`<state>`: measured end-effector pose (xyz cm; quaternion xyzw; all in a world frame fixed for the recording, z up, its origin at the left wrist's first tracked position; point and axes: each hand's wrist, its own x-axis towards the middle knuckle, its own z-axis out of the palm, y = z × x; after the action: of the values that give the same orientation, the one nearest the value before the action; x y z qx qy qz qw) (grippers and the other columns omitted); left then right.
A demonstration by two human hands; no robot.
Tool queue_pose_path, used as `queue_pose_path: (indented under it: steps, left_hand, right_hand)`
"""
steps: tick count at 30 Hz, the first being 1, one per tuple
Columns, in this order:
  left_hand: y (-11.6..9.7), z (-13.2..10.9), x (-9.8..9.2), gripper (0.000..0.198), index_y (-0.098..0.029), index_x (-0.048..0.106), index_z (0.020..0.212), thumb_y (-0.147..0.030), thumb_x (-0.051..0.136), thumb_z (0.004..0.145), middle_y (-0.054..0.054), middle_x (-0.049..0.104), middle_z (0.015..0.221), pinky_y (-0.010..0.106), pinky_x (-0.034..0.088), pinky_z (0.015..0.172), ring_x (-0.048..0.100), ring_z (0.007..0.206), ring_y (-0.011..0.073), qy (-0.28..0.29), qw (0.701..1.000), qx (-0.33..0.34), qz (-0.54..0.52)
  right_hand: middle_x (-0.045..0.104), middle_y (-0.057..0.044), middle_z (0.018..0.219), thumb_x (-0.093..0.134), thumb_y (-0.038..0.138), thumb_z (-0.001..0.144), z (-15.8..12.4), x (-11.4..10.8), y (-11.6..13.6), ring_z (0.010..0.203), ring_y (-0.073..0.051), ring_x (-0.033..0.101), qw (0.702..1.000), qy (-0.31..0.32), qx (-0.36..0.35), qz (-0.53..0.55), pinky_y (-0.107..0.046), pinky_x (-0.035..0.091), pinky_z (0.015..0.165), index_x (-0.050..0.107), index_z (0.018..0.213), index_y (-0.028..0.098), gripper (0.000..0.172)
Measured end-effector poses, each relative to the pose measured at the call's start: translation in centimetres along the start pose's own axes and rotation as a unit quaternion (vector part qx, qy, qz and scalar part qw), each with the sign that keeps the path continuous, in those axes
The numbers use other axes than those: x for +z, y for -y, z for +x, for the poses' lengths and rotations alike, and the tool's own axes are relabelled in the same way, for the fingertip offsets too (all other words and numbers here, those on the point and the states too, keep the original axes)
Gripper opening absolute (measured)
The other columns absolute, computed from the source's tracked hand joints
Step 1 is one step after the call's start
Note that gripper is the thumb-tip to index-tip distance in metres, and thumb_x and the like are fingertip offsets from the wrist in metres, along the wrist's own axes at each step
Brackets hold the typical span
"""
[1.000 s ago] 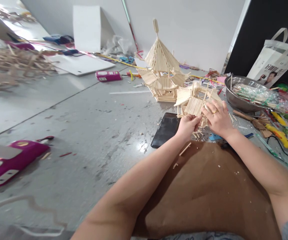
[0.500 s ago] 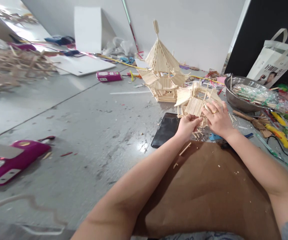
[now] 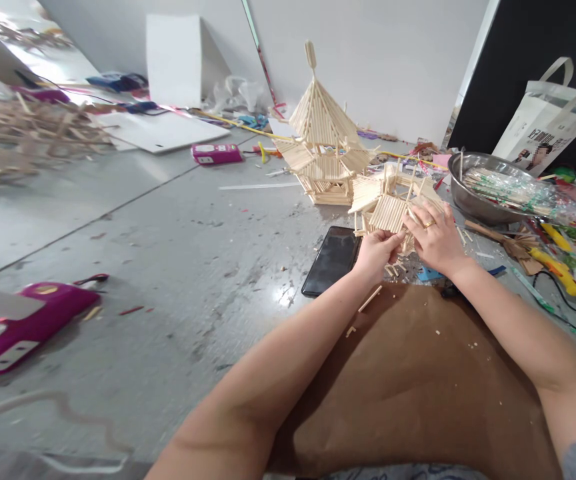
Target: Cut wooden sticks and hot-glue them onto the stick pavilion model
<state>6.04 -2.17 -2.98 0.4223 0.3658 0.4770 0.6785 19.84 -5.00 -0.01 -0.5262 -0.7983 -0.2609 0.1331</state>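
Observation:
A low model building made of pale wooden sticks point(image 3: 387, 212) stands between my two hands, its sloping roof panels facing me. My left hand point(image 3: 379, 252) is closed in a pinch at the lower edge of the front panel; whatever lies between thumb and fingertips is too small to make out. On the right side of the same model rests my right hand point(image 3: 437, 237), a ring on one finger, its fingers spread over the slats. Behind it rises a taller stick pagoda point(image 3: 321, 140) with a pointed roof. A black phone point(image 3: 329, 261) lies just left of my left hand.
A metal bowl point(image 3: 483, 203) with bagged sticks stands at right, near a yellow-handled tool point(image 3: 561, 272) and a tote bag point(image 3: 538, 127). Brown paper point(image 3: 418, 380) lies before me. Magenta devices point(image 3: 33, 323) sit leftward, with a blurred stick pile point(image 3: 28, 143) beyond.
Both hands stay at the same places on the stick model. The view has shifted very slightly; nothing else has visibly moved.

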Motion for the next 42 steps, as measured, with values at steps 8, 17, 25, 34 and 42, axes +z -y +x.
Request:
queue_pose_path:
  steps: [8, 17, 25, 34, 42]
  left_hand:
    - [-0.3, 0.0, -0.2, 0.035, -0.015, 0.045, 0.056, -0.037, 0.073, 0.056, -0.006, 0.047, 0.042, 0.017, 0.020, 0.032, 0.035, 0.030, 0.0016, 0.047, 0.998, -0.030, -0.035]
    - [-0.1, -0.3, -0.3, 0.033, -0.015, 0.047, 0.059, -0.037, 0.071, 0.057, -0.006, 0.048, 0.043, 0.017, 0.023, 0.033, 0.037, 0.031, 0.0023, 0.050, 0.998, -0.033, -0.030]
    - [0.1, -2.9, 0.0, 0.025, -0.015, 0.050, 0.062, -0.036, 0.061, 0.070, -0.005, 0.049, 0.047, 0.017, 0.027, 0.038, 0.037, 0.035, 0.0023, 0.115, 0.984, 0.038, 0.128]
    - [0.0, -4.8, 0.8, 0.018, -0.016, 0.054, 0.065, -0.032, 0.056, 0.074, -0.003, 0.053, 0.053, 0.018, 0.033, 0.044, 0.041, 0.041, 0.0044, 0.142, 0.958, 0.079, 0.235]
    - [0.3, -5.0, 0.9, 0.013, -0.018, 0.057, 0.072, -0.029, 0.054, 0.076, 0.001, 0.059, 0.069, 0.021, 0.041, 0.061, 0.052, 0.063, 0.0098, 0.119, 0.947, 0.144, 0.260]
  right_hand:
    - [0.048, -0.009, 0.128, 0.033, 0.021, 0.087, -0.1, -0.1, -0.1, 0.124, -0.027, 0.032, 1.000, 0.016, 0.005, 0.004, -0.054, 0.015, 0.104, 0.049, 0.124, 0.020, 0.040]
    - [0.049, -0.011, 0.127, 0.036, 0.020, 0.084, -0.7, -0.7, -0.3, 0.123, -0.026, 0.034, 0.999, -0.039, 0.007, 0.008, -0.051, 0.015, 0.103, 0.046, 0.125, 0.016, 0.042]
    - [0.064, -0.004, 0.076, 0.041, 0.042, 0.082, -8.0, -5.8, -4.8, 0.071, -0.019, 0.057, 0.941, 0.256, 0.202, 0.090, -0.029, 0.038, 0.060, 0.058, 0.074, 0.021, 0.028]
    - [0.066, -0.005, 0.080, 0.050, 0.044, 0.073, -10.9, -5.6, -3.8, 0.074, -0.021, 0.060, 0.852, 0.474, 0.199, 0.095, -0.027, 0.030, 0.052, 0.058, 0.072, 0.022, 0.023]
    - [0.064, -0.005, 0.076, 0.044, 0.044, 0.077, -11.2, -6.5, -4.8, 0.066, -0.018, 0.059, 0.876, 0.329, 0.305, 0.175, -0.026, 0.035, 0.052, 0.053, 0.081, 0.021, 0.025]
